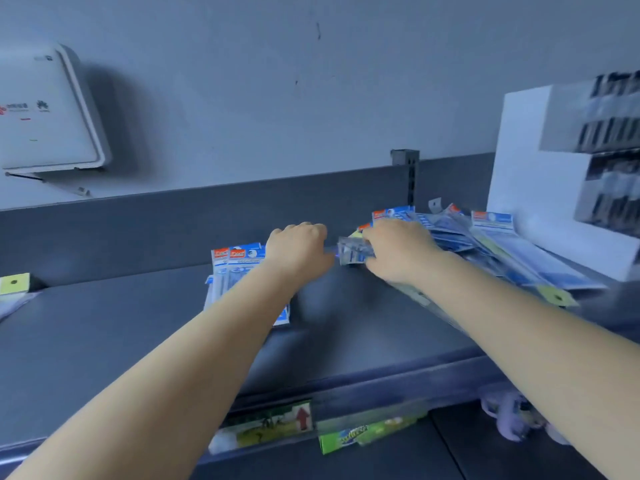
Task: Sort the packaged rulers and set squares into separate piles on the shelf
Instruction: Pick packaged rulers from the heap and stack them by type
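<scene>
A dark grey shelf (104, 327) carries two groups of packaged stationery. A small neat pile of blue-and-white packets (235, 268) lies in the middle, partly under my left forearm. A loose heap of similar packets (495, 244) spreads over the right part of the shelf. My right hand (398, 251) reaches into the heap's left edge and grips a clear packet (351, 252). My left hand (299, 247) hovers just left of that packet with fingers curled; whether it touches the packet is hidden.
A white display box (526, 161) with dark items stands at the right end of the shelf. A white wall unit (45, 109) hangs at the upper left. Yellow tags (14, 283) lie at the far left. Green packages (367, 433) sit below the shelf lip.
</scene>
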`<action>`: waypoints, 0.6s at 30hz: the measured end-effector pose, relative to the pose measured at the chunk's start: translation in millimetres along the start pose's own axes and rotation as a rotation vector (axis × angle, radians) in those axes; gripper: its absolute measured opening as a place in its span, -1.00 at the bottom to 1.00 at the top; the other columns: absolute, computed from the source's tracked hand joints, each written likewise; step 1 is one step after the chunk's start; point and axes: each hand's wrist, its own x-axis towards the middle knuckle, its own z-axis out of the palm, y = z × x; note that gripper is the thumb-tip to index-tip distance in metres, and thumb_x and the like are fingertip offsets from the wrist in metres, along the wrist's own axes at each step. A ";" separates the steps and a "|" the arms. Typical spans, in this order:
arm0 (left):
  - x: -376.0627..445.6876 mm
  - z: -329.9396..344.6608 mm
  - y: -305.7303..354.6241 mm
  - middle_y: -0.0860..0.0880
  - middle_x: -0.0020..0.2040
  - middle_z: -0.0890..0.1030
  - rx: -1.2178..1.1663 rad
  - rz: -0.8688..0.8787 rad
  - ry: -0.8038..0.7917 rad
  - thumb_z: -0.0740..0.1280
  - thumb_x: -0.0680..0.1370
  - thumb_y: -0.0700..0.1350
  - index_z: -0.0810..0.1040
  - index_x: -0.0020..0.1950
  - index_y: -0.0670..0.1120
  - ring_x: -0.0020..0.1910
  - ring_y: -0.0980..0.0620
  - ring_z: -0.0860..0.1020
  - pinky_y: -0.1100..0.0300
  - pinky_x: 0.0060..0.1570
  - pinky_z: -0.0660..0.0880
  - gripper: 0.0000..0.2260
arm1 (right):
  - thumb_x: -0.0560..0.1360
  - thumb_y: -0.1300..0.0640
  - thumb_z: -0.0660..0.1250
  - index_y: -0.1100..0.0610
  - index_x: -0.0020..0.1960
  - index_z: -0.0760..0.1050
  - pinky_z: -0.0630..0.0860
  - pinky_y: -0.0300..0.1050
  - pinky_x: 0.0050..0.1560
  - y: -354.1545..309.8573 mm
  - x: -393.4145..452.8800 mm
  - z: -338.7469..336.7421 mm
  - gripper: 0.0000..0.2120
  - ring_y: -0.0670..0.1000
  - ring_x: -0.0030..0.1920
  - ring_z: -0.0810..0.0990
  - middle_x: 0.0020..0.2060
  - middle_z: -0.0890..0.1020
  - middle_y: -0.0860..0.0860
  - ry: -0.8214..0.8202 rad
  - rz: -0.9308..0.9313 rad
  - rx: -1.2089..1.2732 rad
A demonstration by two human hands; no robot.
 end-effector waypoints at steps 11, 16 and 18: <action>38.4 18.8 94.7 -0.03 0.26 0.46 -0.089 -0.055 -0.045 0.23 0.55 0.06 0.45 0.30 0.01 0.23 -0.07 0.44 0.11 0.09 0.38 -0.66 | 0.47 0.07 0.29 0.20 0.11 0.52 0.50 -0.01 0.11 148.1 -22.3 7.7 -0.72 0.13 0.11 0.53 0.09 0.58 0.12 -0.107 0.230 0.274; 48.8 32.6 107.5 -0.04 0.29 0.44 -0.011 -0.143 -0.084 0.16 0.57 0.11 0.49 0.27 0.04 0.30 -0.10 0.33 0.08 0.18 0.30 -0.67 | 0.51 0.01 0.24 0.22 0.18 0.52 0.47 -0.03 0.14 189.2 -33.7 14.7 -0.64 0.14 0.12 0.53 0.12 0.58 0.15 -0.212 0.250 0.288; 51.2 34.9 106.1 0.00 0.33 0.41 0.062 -0.123 -0.096 0.08 0.59 0.13 0.49 0.27 0.11 0.31 -0.10 0.28 0.07 0.22 0.22 -0.67 | 0.53 -0.05 0.22 0.14 0.22 0.51 0.42 -0.11 0.10 197.1 -37.6 16.7 -0.63 0.08 0.12 0.51 0.17 0.56 0.09 -0.281 0.249 0.339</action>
